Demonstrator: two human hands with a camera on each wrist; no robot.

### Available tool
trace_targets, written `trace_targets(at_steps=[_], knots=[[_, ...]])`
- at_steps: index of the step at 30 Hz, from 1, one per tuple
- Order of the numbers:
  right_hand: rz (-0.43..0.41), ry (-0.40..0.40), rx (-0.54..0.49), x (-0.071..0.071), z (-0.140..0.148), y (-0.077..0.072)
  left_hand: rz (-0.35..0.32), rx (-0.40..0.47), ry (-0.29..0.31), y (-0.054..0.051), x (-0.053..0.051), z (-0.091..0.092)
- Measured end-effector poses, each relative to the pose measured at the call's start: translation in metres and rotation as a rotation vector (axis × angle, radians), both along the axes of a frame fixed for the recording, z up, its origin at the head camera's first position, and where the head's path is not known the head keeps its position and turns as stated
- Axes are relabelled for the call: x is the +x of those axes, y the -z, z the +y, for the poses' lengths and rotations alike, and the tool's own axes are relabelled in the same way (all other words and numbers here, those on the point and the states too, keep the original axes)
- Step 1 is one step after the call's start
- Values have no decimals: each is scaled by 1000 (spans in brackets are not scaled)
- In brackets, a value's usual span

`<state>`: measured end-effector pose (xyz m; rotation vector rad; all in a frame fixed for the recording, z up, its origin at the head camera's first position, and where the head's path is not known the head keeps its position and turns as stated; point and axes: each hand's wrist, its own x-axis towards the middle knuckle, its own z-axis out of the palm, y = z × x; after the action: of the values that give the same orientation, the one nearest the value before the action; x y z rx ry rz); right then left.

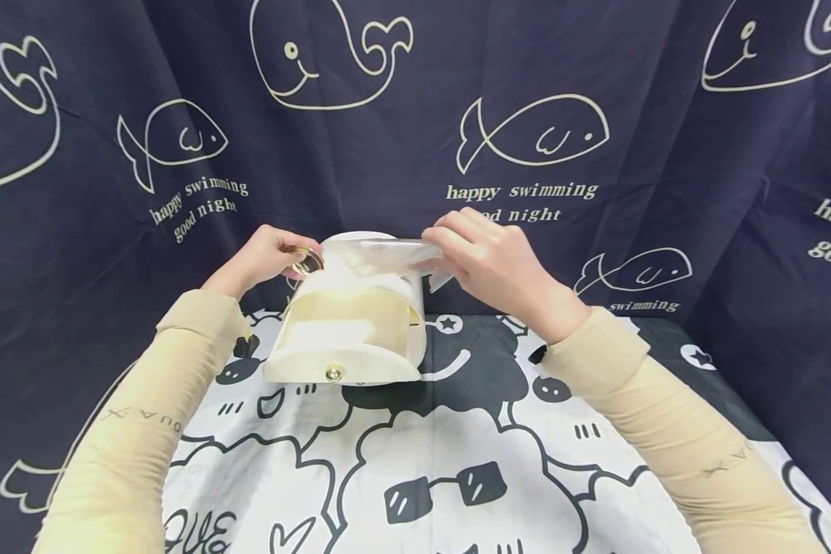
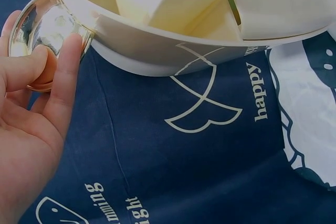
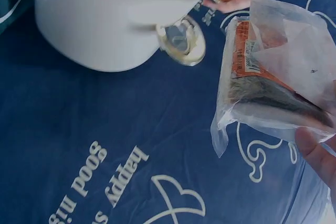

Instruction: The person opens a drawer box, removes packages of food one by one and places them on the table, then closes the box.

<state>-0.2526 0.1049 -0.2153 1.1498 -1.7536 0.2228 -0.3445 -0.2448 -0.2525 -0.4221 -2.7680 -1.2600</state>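
Observation:
A white rounded container (image 1: pixel 342 371) stands at the back of the table, its front pulled out like a drawer with a small gold knob (image 1: pixel 333 374). My left hand (image 1: pixel 252 255) pinches a shiny round gold handle (image 2: pixel 47 27) on the container's side, thumb on its face. A second gold handle (image 3: pixel 182 40) shows on the container in the right wrist view. My right hand (image 1: pixel 488 261) holds a clear plastic bag (image 3: pixel 283 61) by its edge, above the container. Inside the bag is a pack with an orange label and a dark lower part. Cream panels fill part of the container's inside.
A white cloth (image 1: pixel 415 438) with black cartoon drawings covers the table. Behind and at both sides hangs a dark blue curtain (image 1: pixel 415 154) printed with whales, fish and lettering, close to the container's back.

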Motion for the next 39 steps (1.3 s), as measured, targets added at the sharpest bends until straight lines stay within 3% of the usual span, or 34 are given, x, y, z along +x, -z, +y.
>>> trace_targets(at_steps=[6,18,39], knots=[[30,15,-4,-5,19,6,-25,1,-6,1,1,-2],[66,44,-33,-24,49,27,0,-10,0,3,-1,-5],[42,124,7,-69,92,91,1,-11,-9,4,-4,-1]])
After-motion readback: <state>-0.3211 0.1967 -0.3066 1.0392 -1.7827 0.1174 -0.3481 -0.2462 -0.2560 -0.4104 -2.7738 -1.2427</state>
